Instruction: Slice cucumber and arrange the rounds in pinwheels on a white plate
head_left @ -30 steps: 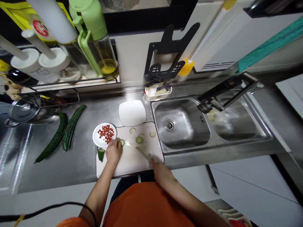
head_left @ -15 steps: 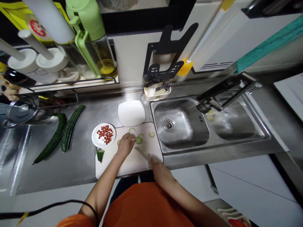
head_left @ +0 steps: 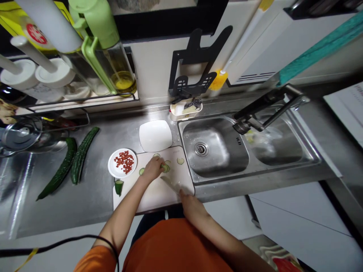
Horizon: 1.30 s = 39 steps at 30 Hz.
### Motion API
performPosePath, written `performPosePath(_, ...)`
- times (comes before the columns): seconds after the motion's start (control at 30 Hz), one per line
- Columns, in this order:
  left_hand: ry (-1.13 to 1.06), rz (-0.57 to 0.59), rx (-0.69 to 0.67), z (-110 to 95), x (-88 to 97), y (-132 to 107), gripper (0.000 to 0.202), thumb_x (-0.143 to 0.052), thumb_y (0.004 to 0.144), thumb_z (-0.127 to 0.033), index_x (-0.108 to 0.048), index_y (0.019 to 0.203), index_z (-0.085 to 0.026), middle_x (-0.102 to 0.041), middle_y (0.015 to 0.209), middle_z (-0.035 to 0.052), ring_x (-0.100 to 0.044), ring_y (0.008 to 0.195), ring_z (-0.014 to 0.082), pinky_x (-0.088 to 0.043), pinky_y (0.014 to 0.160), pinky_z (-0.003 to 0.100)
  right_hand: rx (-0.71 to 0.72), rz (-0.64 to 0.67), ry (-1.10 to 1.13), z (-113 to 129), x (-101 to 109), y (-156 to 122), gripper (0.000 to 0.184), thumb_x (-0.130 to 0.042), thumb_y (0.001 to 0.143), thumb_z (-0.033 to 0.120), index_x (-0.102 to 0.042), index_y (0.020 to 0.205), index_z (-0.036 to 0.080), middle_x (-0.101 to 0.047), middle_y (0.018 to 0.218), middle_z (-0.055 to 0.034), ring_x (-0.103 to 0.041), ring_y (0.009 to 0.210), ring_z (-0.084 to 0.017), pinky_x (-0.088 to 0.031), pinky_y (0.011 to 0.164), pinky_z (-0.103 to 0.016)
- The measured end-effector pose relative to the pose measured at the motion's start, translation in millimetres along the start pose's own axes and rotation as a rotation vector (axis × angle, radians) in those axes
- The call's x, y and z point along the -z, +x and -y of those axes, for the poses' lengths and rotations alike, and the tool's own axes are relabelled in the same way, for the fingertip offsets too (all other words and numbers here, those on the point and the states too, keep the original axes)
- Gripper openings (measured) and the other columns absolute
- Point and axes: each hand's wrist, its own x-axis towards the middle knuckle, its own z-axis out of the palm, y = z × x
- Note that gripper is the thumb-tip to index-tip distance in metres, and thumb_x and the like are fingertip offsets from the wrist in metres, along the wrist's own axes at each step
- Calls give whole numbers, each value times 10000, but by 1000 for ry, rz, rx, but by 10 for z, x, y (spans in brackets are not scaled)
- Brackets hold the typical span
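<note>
My left hand (head_left: 153, 169) is over the middle of a white cutting board (head_left: 150, 198), its fingers pinched on pale green cucumber slices (head_left: 165, 167); the fingertips are partly hidden. Closed round a kitchen knife's handle, my right hand (head_left: 193, 207) rests at the board's front right. The knife blade (head_left: 171, 185) lies low over the board, pointing toward the slices. A single cucumber slice (head_left: 180, 161) sits apart at the right. At the board's left edge stands a cut cucumber end (head_left: 118, 187). A small white plate (head_left: 110, 166) of chopped red bits overlaps the board's corner.
Behind the board is a square white plate (head_left: 155, 136). Two whole cucumbers (head_left: 60, 172) lie on the steel counter to the left. A double sink (head_left: 218, 151) with a black faucet (head_left: 255, 111) is at the right. An oil bottle (head_left: 121, 81) stands on the rack above.
The view has shifted slightly. My left hand has turned a little over the slices, its fingers lower and closer round them. My right hand and the knife look nearly still.
</note>
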Motion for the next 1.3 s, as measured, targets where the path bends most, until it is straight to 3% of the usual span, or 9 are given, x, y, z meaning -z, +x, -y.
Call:
performPosePath(0.33,-23,39,60,-40,33,6,96,-638,748,-214,-600,835,-206,-594,803,8,-533,740,139,-344,645,237,27,-11,2,-17,-28,11,546,-293,813,-45,-464,1305,119,-684,1030,-159,-661,954,-280,-525,728,-348)
performPosePath(0.67,-128,41,129,-35,-3,-48,91,-621,764,-213,-647,851,-212,-658,782,0,-562,717,129,-357,655,225,7,12,9,5,7,15,556,-279,801,-52,-464,1299,113,-678,1034,-166,-657,958,-290,-520,731,-366)
performPosePath(0.97,-139,-82,57,-17,-46,-116,87,-567,781,-194,-647,749,-201,-628,724,1,-541,723,132,-350,658,225,0,33,19,8,17,19,557,-263,798,-48,-463,1285,131,-677,1039,-152,-651,970,-279,-502,728,-349)
performPosePath(1.3,-150,-200,205,98,-107,-508,114,-501,825,-221,-601,771,-218,-596,683,-17,-510,653,112,-321,624,208,16,-5,7,-41,-49,49,549,-285,801,-39,-472,1281,151,-669,1044,-136,-650,968,-244,-490,717,-296)
